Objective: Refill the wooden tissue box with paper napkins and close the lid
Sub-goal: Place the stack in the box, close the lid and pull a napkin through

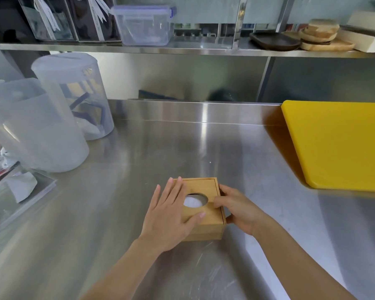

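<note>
We had the wooden tissue box (pixel 204 210) on the steel counter (pixel 117 213), left hand (pixel 168 215) flat and open on its lid (pixel 206 187), right hand (pixel 236 207) loosely cupping the side. White napkins (pixel 194 202) showed through the hole. It looked light and rigid (smooth, probably slides), so gripping both sides seemed best.

One head-worn wide camera looks forward and down, close over the counter (pixel 139 148).

A stainless steel counter (pixel 139 152) carries the wooden tissue box (pixel 204 213) near its front edge, a yellow cutting board (pixel 338 144) at the right, two translucent plastic containers (pixel 52 118) at the left, and a clear tray (pixel 20 202) beside them
</note>
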A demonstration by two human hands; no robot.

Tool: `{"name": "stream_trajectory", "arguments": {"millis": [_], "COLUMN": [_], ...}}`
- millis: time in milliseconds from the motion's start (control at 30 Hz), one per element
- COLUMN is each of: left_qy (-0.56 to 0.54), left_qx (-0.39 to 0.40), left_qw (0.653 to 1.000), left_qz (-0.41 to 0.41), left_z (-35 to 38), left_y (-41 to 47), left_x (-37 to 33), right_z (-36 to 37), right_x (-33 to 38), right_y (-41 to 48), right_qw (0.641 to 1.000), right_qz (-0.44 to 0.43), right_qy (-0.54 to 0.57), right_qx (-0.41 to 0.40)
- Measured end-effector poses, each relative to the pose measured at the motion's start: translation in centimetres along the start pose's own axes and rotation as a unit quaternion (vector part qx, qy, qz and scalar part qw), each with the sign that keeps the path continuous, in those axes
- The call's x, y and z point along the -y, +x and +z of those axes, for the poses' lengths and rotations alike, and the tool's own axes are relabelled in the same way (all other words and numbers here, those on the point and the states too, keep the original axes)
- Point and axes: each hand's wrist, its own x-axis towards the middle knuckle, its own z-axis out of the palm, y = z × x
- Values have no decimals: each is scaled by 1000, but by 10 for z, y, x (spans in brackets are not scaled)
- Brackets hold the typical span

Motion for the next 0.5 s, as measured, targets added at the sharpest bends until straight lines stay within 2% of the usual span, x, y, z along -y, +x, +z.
{"name": "stream_trajectory", "arguments": {"millis": [167, 233, 300, 400, 500], "left_qy": [23, 20, 22, 7, -14], "left_qx": [6, 8, 8, 4, 6], "left_qw": [1000, 1000, 1000, 1000, 1000], "left_qz": [8, 3, 3, 5, 1], "left_z": [-4, -4, -3, -1, -1], "left_y": [-1, -1, -1, -1, -1], "left_x": [-1, -1, 0, 0, 1], "right_z": [10, 13, 16, 20, 23], "right_x": [2, -2, -3, 1, 8], "right_y": [-7, -5, -3, -4, -1], "right_qw": [993, 969, 928, 877, 857], "right_qz": [-75, -122, -170, -209, -215], "right_qy": [-70, -180, -291, -419, -467], "right_qx": [-60, -122, -160, -105, -45]}}
